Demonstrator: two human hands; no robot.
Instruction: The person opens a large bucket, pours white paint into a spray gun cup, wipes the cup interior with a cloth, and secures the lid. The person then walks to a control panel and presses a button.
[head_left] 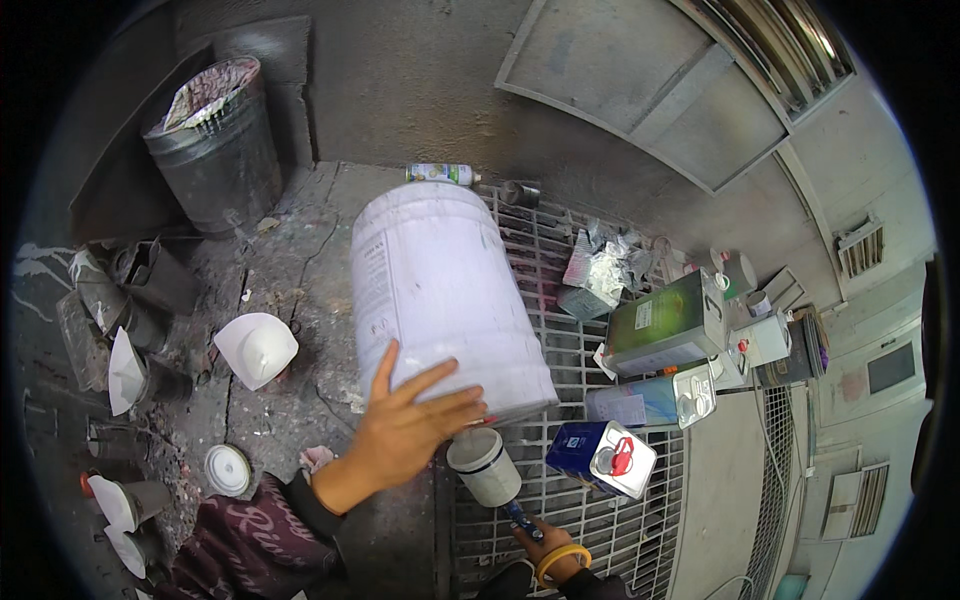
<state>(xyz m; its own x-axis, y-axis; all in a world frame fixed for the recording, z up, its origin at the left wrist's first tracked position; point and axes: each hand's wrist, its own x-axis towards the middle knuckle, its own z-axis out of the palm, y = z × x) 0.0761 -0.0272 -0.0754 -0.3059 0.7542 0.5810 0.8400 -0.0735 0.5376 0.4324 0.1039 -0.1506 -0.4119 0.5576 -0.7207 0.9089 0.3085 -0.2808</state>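
Note:
My left hand (415,430) lies with fingers spread against the lower side of a large white bucket (430,290). The bucket leans over, its wide end toward the lower right. Just below that end is a small grey-white cup (488,472) with a dark blue band round its rim. A short blue handle (523,521) runs from the cup, and the fingers of my right hand (548,545) are closed round it. A yellow bangle (565,562) circles my right wrist. A small red trace shows between bucket and cup; the bucket's inside is hidden.
On the metal grating (560,480) at right stand a blue can with a red cap (600,460), a light blue can (640,402) and a green can (665,325). A spray can (440,174) lies behind the bucket. Several paper funnels (257,350) and a bin (220,150) stand left.

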